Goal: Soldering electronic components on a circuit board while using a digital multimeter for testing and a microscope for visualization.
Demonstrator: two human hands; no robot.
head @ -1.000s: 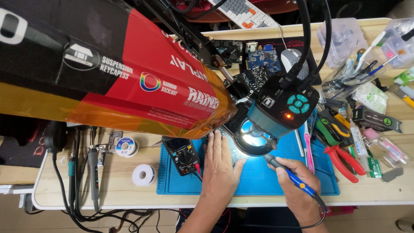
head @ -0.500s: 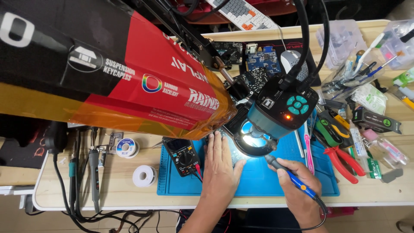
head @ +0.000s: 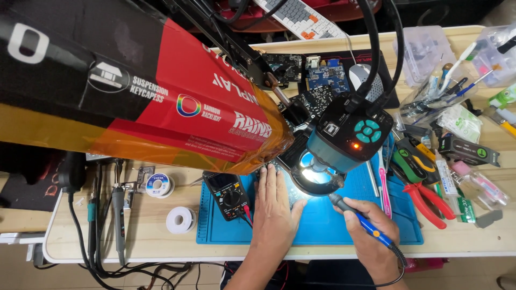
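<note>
Left hand [head: 273, 212] lies flat and open on the blue mat [head: 322, 225], steadying the board under the lit microscope [head: 346, 140]. Right hand [head: 371, 233] grips the soldering iron [head: 359, 220], tip near the light; soldering looks underway, unfinished.

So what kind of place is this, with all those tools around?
Most likely an electronics repair bench: the right hand holds a blue soldering iron under a lit microscope camera, with a multimeter and bare circuit boards on the wooden table.
</note>
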